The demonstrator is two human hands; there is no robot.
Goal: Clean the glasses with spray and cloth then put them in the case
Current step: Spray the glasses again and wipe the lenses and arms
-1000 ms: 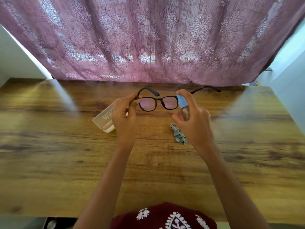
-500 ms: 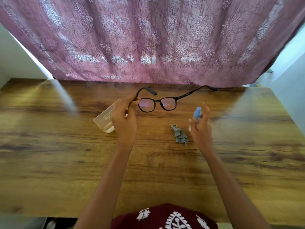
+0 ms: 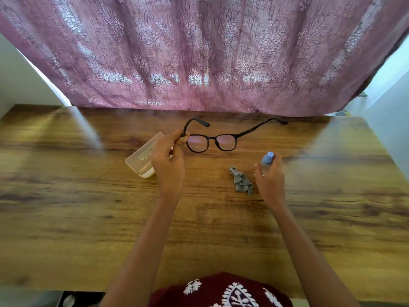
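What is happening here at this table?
A person is cleaning spectacles at a wooden table. The left hand pinches the black glasses near one hinge and holds them up with the temples unfolded. The right hand grips a small spray bottle with a blue top, low and off to the side. The grey cloth lies crumpled and untouched between the hands, and the translucent case lies behind the left hand.
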